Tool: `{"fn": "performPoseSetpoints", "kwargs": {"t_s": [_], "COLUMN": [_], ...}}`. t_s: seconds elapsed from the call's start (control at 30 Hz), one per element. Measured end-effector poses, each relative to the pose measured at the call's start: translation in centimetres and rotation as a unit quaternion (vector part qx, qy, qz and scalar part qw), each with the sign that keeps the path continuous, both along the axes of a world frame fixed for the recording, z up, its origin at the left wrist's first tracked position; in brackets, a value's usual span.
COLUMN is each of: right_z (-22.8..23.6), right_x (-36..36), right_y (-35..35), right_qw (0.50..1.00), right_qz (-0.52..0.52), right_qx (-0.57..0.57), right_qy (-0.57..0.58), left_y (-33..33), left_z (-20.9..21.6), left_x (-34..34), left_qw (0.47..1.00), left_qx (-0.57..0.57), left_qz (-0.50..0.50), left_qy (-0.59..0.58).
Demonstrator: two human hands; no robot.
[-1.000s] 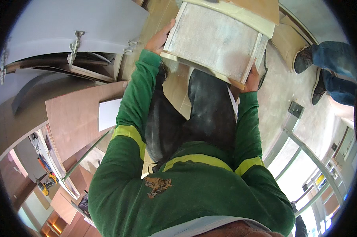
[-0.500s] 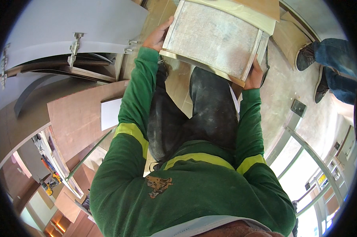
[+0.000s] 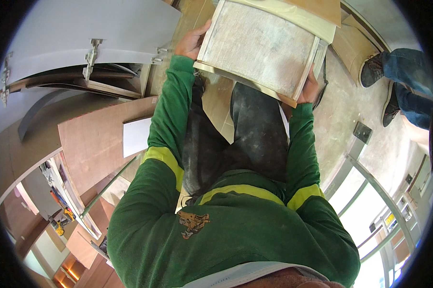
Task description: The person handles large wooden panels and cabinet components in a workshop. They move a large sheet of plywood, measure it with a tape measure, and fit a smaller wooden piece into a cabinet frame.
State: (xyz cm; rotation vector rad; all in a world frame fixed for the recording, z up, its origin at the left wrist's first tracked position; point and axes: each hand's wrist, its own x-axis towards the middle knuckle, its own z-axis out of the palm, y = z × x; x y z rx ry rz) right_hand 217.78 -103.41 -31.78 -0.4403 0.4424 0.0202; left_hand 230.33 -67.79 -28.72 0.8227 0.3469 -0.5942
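A wooden drawer [image 3: 257, 48] with a pale, dusty panel and light wooden edges is held out in front of me, above my knees. My left hand [image 3: 191, 43] is closed on its left side, with the fingers partly hidden along the edge. On the opposite side my right hand [image 3: 308, 90] grips the near right corner, and most of its fingers are hidden. Across the drawer's far end lies a strip of cream wrapping [image 3: 300, 18], with a tan board [image 3: 322, 10] beyond it.
A grey door panel [image 3: 96, 24] with metal hinges stands at the left, near plywood sheets [image 3: 99, 144]. Yellow power tools [image 3: 59, 225] lie at the lower left. Another person's shoes [image 3: 371, 70] are on the dusty floor at the right, above a metal ladder-like frame [image 3: 386, 201].
The drawer stays in nearly the same place in both hands. My forearms have shifted very slightly.
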Motion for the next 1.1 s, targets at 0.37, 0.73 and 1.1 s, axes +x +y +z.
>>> {"fn": "performPoseSetpoints", "kwargs": {"t_s": [0.37,0.73,1.1], "right_z": [-0.7,2.3,0.7], "right_x": [-0.1,1.0,-1.0], "right_y": [-1.1,-0.1,0.0], "right_qw": [0.998,0.996,0.999], "right_qz": [0.031,0.02,0.025], "right_qx": [0.037,-0.075,0.03], "right_qy": [-0.027,0.048,0.006], "left_y": [-0.2,-0.2,-0.6], "left_z": [0.5,0.4,1.6], "left_x": [0.0,0.8,-1.2], "left_qw": [1.0,0.998,0.999], "left_qx": [0.011,-0.056,-0.033], "left_qz": [0.013,-0.017,-0.014], "left_qy": [0.021,0.027,0.019]}}
